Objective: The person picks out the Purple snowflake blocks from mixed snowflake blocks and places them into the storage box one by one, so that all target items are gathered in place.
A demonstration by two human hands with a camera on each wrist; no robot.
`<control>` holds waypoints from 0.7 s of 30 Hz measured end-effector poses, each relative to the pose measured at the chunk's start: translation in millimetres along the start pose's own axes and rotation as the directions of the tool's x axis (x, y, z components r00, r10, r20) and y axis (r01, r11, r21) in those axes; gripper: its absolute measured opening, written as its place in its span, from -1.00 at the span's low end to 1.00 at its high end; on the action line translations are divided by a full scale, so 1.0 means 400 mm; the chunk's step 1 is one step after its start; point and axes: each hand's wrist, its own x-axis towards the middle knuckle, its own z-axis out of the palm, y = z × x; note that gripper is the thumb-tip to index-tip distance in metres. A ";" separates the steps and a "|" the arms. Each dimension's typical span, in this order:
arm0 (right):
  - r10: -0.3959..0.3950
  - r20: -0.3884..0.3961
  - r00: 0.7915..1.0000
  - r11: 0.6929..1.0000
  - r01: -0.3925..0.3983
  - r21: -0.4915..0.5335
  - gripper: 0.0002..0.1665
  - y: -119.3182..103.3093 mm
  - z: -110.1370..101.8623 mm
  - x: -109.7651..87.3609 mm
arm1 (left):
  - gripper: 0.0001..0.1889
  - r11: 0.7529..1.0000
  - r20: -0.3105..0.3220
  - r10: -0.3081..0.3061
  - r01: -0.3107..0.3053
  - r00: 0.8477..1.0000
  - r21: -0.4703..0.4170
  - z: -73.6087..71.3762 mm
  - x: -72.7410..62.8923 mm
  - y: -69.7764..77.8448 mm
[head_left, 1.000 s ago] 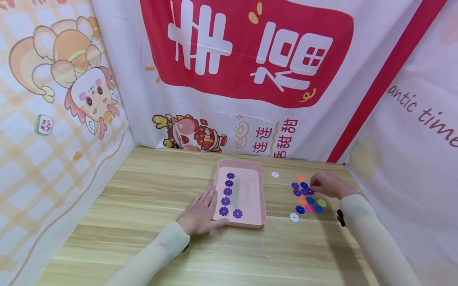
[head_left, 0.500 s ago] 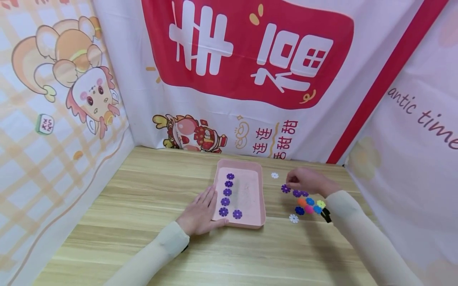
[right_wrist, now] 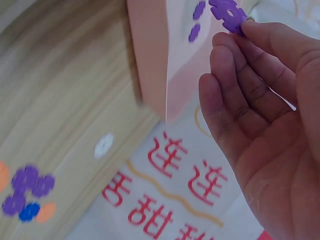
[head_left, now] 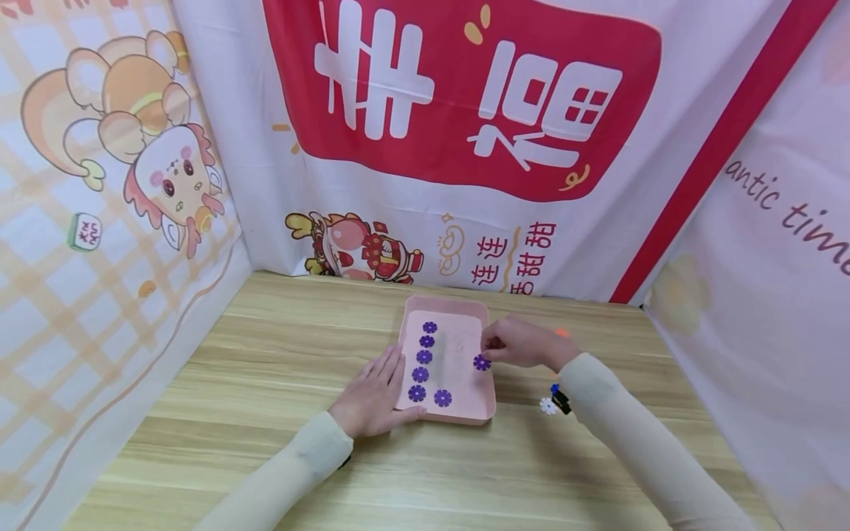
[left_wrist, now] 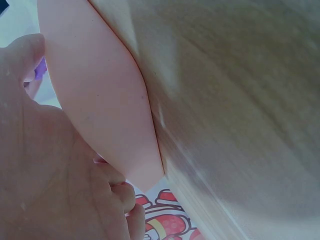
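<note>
My right hand (head_left: pixel 521 343) pinches a purple snowflake disc (right_wrist: pixel 229 14) between thumb and forefinger, over the right side of the pink tray (head_left: pixel 465 422). Along the tray's left side runs a column of several purple snowflake discs (head_left: pixel 423 357). One more purple disc (head_left: pixel 443 398) lies near the tray's front, right of the column. My left hand (head_left: pixel 372 394) rests with straight fingers on the tray's left rim, its thumb at the front corner. In the left wrist view, the hand (left_wrist: pixel 55 170) lies along the pink outer wall.
Right of the tray, loose discs lie on the wooden table (head_left: pixel 319 324), partly hidden by my right arm: purple discs (right_wrist: pixel 27 185), a blue disc (right_wrist: pixel 29 212) and orange ones. White discs (head_left: pixel 547 405) lie nearby. Printed cloth (head_left: pixel 465 103) hangs behind the table and at both sides.
My right hand has picked a purple disc from the loose pile and carried it left to over the tray. My left hand has stayed on the tray's rim.
</note>
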 end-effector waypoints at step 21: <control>-0.044 -0.014 0.999 0.998 0.045 0.038 -0.87 -0.016 0.145 0.134 | 0.14 1.000 -0.025 0.016 -0.016 1.000 -0.009 0.018 0.010 -0.007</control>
